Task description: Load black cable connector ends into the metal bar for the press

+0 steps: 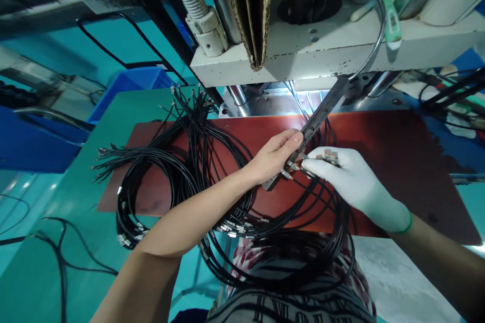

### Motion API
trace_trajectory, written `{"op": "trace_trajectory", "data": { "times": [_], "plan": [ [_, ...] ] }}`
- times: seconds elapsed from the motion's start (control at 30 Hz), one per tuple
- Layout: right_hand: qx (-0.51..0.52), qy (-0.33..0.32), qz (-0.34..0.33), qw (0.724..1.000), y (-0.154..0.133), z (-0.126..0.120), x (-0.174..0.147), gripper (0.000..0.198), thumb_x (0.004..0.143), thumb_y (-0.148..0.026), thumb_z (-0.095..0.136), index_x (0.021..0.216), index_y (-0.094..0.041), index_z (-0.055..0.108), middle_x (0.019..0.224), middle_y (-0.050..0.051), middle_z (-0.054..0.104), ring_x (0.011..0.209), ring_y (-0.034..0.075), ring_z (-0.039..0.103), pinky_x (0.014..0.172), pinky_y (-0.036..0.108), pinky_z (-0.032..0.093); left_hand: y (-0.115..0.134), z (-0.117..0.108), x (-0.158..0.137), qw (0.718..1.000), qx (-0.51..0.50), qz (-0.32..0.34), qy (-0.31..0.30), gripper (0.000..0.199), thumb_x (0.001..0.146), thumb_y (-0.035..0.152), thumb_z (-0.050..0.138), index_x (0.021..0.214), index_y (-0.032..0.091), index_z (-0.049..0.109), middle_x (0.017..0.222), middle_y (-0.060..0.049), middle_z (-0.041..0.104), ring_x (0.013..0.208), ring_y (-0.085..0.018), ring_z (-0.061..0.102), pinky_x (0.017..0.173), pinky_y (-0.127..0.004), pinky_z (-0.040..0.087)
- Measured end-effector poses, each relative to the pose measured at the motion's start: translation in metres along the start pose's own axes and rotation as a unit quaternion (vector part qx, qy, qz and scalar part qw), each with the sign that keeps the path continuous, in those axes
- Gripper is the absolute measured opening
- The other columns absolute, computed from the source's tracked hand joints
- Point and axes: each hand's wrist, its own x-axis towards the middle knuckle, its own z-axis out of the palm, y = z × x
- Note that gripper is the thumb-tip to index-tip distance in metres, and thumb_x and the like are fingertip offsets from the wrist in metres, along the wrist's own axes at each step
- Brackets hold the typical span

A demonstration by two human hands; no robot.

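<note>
My left hand (278, 154) is bare and closed round a long dark metal bar (318, 118) with slots along its face. The bar slants up to the right, towards the machine. My right hand (346, 176), in a white glove, pinches a small metal-ended cable connector (304, 157) against the bar's lower part. More small metal pieces (329, 155) show at the gloved fingers. Other connectors (290, 169) sit on the bar just below my left hand, with black cables trailing from them. Bundles of black cables (151, 154) lie coiled to the left and across the lap.
A white press machine (235, 68) stands ahead, with folded cardboard (253, 20) hanging in front. The bar and cables rest over a reddish-brown board (379, 146). A green tabletop (81, 186) and blue bins (41, 136) are at left. A green-handled tool (392, 20) hangs at upper right.
</note>
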Motion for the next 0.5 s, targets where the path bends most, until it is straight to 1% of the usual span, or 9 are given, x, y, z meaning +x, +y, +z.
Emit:
{"op": "trace_trajectory", "data": {
  "times": [0.13, 0.2, 0.23, 0.3, 0.37, 0.43, 0.5],
  "plan": [
    [-0.004, -0.034, -0.008, 0.999, 0.001, 0.001, 0.001, 0.026, 0.089, -0.034, 0.056, 0.069, -0.017, 0.057, 0.066, -0.004, 0.053, 0.065, 0.009, 0.047, 0.062, 0.023, 0.037, 0.0, 0.001, -0.001, 0.999, 0.032, 0.012, -0.006, 0.043, 0.091, 0.058, 0.046, 0.077, 0.018, 0.043, 0.064, 0.005, 0.04, 0.051, -0.006, 0.04, 0.047, -0.02, 0.036],
    [-0.015, -0.034, -0.009, 0.999, 0.003, 0.003, 0.001, 0.027, 0.089, -0.035, 0.054, 0.069, -0.018, 0.056, 0.067, -0.004, 0.054, 0.065, 0.009, 0.048, 0.062, 0.023, 0.037, 0.001, 0.002, -0.003, 0.995, 0.094, 0.036, 0.003, 0.04, 0.094, 0.054, 0.042, 0.076, 0.019, 0.041, 0.065, 0.005, 0.038, 0.053, -0.007, 0.038, 0.05, -0.021, 0.034],
    [-0.029, -0.028, -0.012, 0.999, 0.004, 0.004, 0.002, 0.028, 0.09, -0.036, 0.053, 0.068, -0.018, 0.055, 0.067, -0.003, 0.055, 0.065, 0.01, 0.049, 0.062, 0.024, 0.038, 0.002, 0.002, -0.004, 0.988, 0.143, 0.054, 0.012, 0.038, 0.095, 0.051, 0.041, 0.076, 0.019, 0.039, 0.065, 0.005, 0.038, 0.054, -0.007, 0.038, 0.051, -0.022, 0.033],
    [-0.066, -0.017, -0.016, 0.998, 0.007, 0.007, 0.003, 0.029, 0.09, -0.037, 0.052, 0.068, -0.018, 0.055, 0.068, -0.002, 0.058, 0.066, 0.012, 0.052, 0.063, 0.026, 0.039, 0.004, 0.004, -0.006, 0.964, 0.247, 0.089, 0.032, 0.034, 0.097, 0.046, 0.039, 0.076, 0.02, 0.037, 0.065, 0.005, 0.038, 0.057, -0.009, 0.036, 0.054, -0.023, 0.031],
    [-0.105, -0.018, -0.016, 0.994, 0.009, 0.007, 0.004, 0.03, 0.092, -0.038, 0.049, 0.071, -0.018, 0.057, 0.072, -0.001, 0.062, 0.069, 0.013, 0.056, 0.067, 0.028, 0.04, 0.005, 0.004, -0.007, 0.944, 0.31, 0.108, 0.037, 0.03, 0.098, 0.042, 0.039, 0.077, 0.02, 0.036, 0.066, 0.004, 0.038, 0.058, -0.009, 0.035, 0.056, -0.025, 0.029],
    [-0.148, -0.033, -0.024, 0.988, 0.01, 0.004, 0.003, 0.028, 0.093, -0.038, 0.047, 0.077, -0.019, 0.06, 0.08, 0.0, 0.065, 0.077, 0.015, 0.06, 0.074, 0.03, 0.043, 0.005, 0.004, -0.008, 0.943, 0.312, 0.108, 0.029, 0.029, 0.098, 0.04, 0.039, 0.078, 0.02, 0.037, 0.066, 0.004, 0.039, 0.059, -0.01, 0.035, 0.057, -0.025, 0.029],
    [-0.195, -0.036, -0.054, 0.979, 0.011, -0.004, 0.0, 0.024, 0.093, -0.038, 0.048, 0.088, -0.021, 0.063, 0.091, 0.001, 0.066, 0.087, 0.016, 0.061, 0.083, 0.031, 0.043, 0.004, 0.003, -0.007, 0.955, 0.278, 0.098, 0.018, 0.03, 0.098, 0.041, 0.039, 0.077, 0.019, 0.038, 0.066, 0.004, 0.039, 0.06, -0.01, 0.037, 0.058, -0.025, 0.031]
  ]
}}
